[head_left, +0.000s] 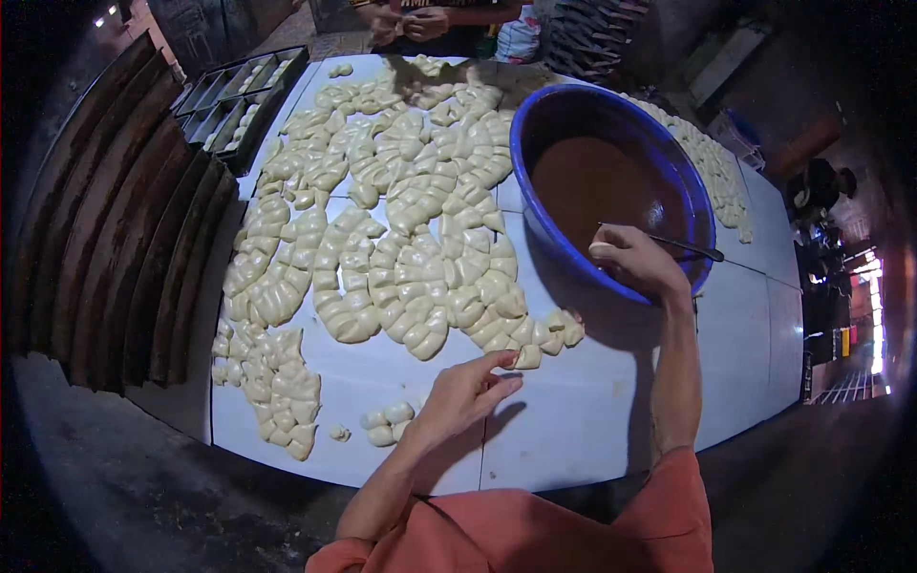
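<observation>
My left hand is low over the white table, thumb and fingers apart, with nothing in it. Its fingertips reach the near end of a strip of pale dough pieces. At the near side of a blue basin, my right hand is held over the rim with its fingers curled together. Something pale shows at those fingertips, too small to make out. Smooth brown paste fills the lower part of the basin. A thin dark-handled tool lies across the basin's right rim, partly behind my right wrist.
Many cut dough pieces cover the left and middle of the table; more dough lies beyond the basin. Dark curved trays lean at the left, near black compartment trays. Another person's hands are at the far edge.
</observation>
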Motion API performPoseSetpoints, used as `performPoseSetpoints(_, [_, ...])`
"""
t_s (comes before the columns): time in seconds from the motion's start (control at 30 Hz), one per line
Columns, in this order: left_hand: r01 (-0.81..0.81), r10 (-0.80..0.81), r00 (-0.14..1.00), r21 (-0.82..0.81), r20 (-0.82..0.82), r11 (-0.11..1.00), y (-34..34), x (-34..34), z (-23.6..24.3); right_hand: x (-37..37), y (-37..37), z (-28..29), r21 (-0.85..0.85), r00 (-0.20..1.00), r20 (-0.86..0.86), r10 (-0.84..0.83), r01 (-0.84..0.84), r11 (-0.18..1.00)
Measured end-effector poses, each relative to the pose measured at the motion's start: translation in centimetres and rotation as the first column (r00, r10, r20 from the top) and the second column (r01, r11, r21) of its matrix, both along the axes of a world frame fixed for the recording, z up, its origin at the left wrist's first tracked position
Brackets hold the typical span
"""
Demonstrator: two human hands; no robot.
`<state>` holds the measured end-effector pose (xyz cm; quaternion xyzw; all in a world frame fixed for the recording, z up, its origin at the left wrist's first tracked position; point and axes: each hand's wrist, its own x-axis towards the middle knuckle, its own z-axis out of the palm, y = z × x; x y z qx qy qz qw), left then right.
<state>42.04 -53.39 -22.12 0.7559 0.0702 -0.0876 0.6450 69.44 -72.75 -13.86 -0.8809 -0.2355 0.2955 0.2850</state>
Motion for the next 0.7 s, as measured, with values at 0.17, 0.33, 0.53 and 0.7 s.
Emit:
performPoseSetpoints(0.17, [0.028,-0.047,0.994,-0.184,-0.1,0.983,-0.9,1.6,0.8,-2.9,0.0,1.0,0.28,0.992,0.012,-0.127,0.119,0.953])
performPoseSetpoints(0.33, [-0.113,0.111,0.993,-0.554,-0.038,0.825,-3.4,3.8,0.7,-8.0,2.3,0.1,0.698,0.846,-0.491,-0.206,0.524,0.488])
performPoseSetpoints(0.53, [-0.26,0.248,0.951,-0.914,-0.186,0.31,-3.4,3.0,2.1,-14.5,5.5,-4.3,0.686,0.737,-0.672,-0.076,0.658,0.311])
performPoseSetpoints(0.7, [-0.528,0.493,0.803,-0.781,-0.334,0.332,0.5,-0.1,-1.9,-19.6,7.4,-3.9,0.632,0.799,-0.595,-0.084,0.53,0.566])
